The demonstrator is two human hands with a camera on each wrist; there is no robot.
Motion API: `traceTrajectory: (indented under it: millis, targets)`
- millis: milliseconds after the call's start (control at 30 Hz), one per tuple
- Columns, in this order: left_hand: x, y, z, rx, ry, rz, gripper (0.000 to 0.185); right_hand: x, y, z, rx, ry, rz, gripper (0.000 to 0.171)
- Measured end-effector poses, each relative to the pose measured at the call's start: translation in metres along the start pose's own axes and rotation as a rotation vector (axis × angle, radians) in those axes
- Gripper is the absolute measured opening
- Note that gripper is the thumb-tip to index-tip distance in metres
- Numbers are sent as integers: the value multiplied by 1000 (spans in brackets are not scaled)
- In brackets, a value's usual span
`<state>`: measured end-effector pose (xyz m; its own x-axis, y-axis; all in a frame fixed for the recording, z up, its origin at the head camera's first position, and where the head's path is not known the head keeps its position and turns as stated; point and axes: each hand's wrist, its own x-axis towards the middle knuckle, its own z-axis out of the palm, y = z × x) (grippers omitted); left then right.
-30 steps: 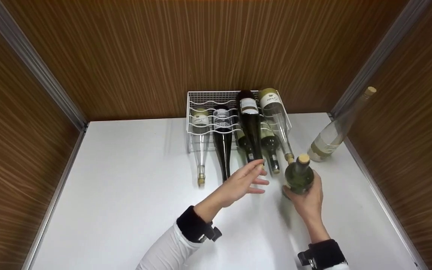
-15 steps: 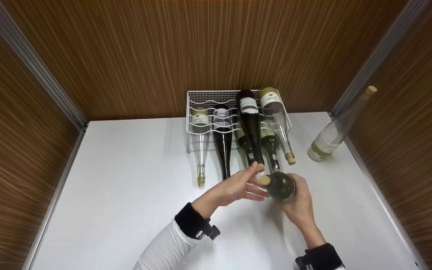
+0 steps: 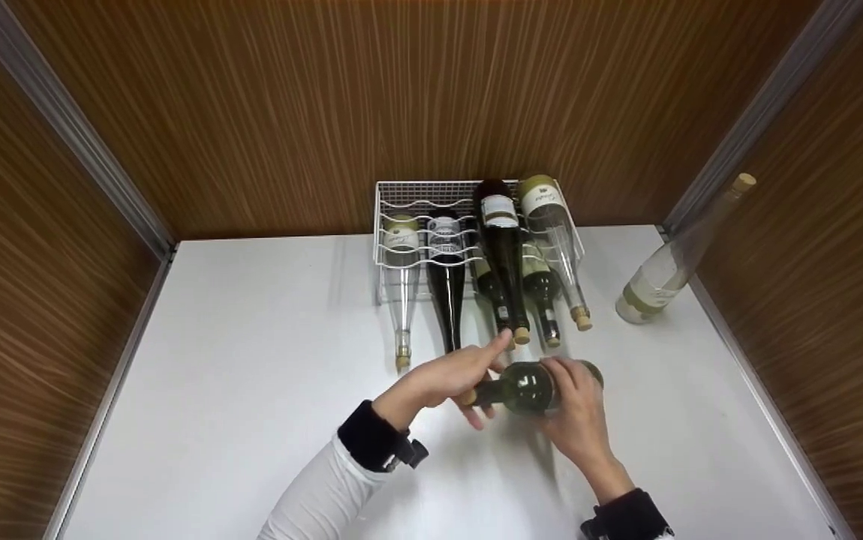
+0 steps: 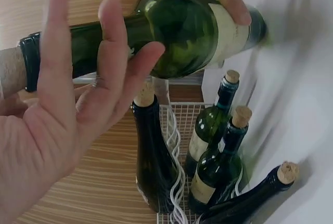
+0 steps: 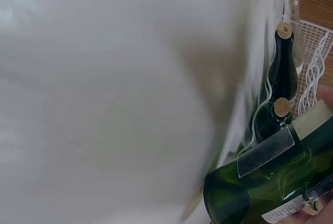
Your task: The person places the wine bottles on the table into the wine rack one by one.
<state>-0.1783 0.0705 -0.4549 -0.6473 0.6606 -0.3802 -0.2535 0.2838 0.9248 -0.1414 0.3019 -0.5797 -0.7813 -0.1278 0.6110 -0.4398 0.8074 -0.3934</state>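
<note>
A dark green wine bottle (image 3: 525,386) with a pale label lies level above the white tabletop (image 3: 251,375), its corked neck pointing left. My right hand (image 3: 574,409) grips its body from the near side. My left hand (image 3: 450,375) reaches over the neck; in the left wrist view its fingers (image 4: 112,63) are straight and spread against the green bottle (image 4: 182,31), not wrapped round it. The right wrist view shows the bottle's base and label (image 5: 270,182) close up. Just beyond the hands stands a white wire rack (image 3: 431,196) holding several bottles.
In the rack lie a clear bottle (image 3: 401,285), a dark bottle (image 3: 446,292), a dark bottle on top (image 3: 503,259) and a clear one (image 3: 557,247), corks toward me. A tall clear bottle (image 3: 664,270) stands by the right wall. Wooden walls enclose three sides.
My right hand has tipped the green bottle from upright to level and carried it left. My left hand has come onto its neck.
</note>
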Motion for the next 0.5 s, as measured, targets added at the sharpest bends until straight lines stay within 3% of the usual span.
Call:
traceTrajectory:
  millis: [167,267,367,500]
  targets:
    - [1,-9,-2,450,42,-56,53,-1,-5,6,-36,-77,-28,93]
    - [3,-14,-3,649,58,-66,44,-1,-7,8,-42,-111,-28,94]
    - [4,-19,-5,748,89,-63,45,0,-7,9,-38,-128,-35,94]
    - [5,-26,-8,763,140,-46,46,2,-5,9,-23,-149,-49,96]
